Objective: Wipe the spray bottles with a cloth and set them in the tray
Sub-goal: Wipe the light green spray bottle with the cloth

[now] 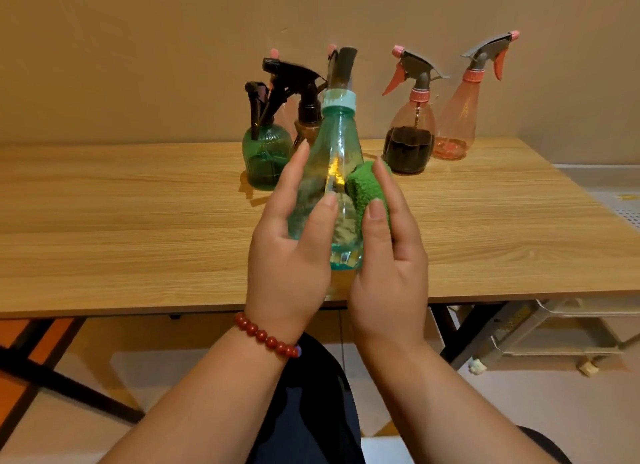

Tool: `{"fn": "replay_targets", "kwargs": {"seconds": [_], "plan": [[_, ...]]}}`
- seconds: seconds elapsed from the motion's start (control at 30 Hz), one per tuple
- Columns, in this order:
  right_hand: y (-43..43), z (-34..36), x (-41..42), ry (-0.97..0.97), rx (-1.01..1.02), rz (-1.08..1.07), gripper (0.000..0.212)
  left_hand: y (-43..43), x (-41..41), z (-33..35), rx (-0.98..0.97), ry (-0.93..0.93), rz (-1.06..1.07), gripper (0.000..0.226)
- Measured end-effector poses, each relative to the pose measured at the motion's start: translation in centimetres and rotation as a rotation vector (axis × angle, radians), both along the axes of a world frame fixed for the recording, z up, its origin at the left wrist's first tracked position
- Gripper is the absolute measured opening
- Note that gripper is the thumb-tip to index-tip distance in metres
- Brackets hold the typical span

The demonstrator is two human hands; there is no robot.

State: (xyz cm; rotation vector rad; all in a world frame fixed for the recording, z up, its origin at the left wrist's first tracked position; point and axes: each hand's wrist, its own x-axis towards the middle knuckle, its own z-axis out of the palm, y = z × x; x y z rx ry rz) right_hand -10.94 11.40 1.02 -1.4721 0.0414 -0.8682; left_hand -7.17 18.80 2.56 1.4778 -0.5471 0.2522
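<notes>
While the left hand (291,256) grips the teal bottle (332,145) above the tabletop's (138,221) near edge, the right hand (388,273) clamps a green cloth (363,186) against its side, so we're mid-wipe. Next I'd guess: turn the bottle, finish rubbing, then find the tray, which I can't spot.

Held bottle (332,186) before four bottles (408,145) on table (138,221)

I'm seeing a translucent teal bottle (341,134), a ribbed green cloth (363,186), a dark-green fluted bottle (265,155), a pink bottle (412,117) with dark-brown liquid, a paler pink bottle (457,117), a light wood-grain tabletop (138,221) and a red bead bracelet (266,337).
</notes>
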Motion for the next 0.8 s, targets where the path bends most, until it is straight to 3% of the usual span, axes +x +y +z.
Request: {"fn": "replay_targets", "kwargs": {"seconds": [0.63, 0.8], "plan": [[1.6, -1.9, -0.9, 0.046, -0.056, 0.059, 0.044, 0.1, 0.5, 0.0, -0.053, -0.021, 0.083, 0.044], [0.3, 0.0, 0.0, 0.029, 0.022, 0.079, 0.041, -0.3, -0.4, -0.3, -0.032, -0.011, 0.06, 0.04]]}}
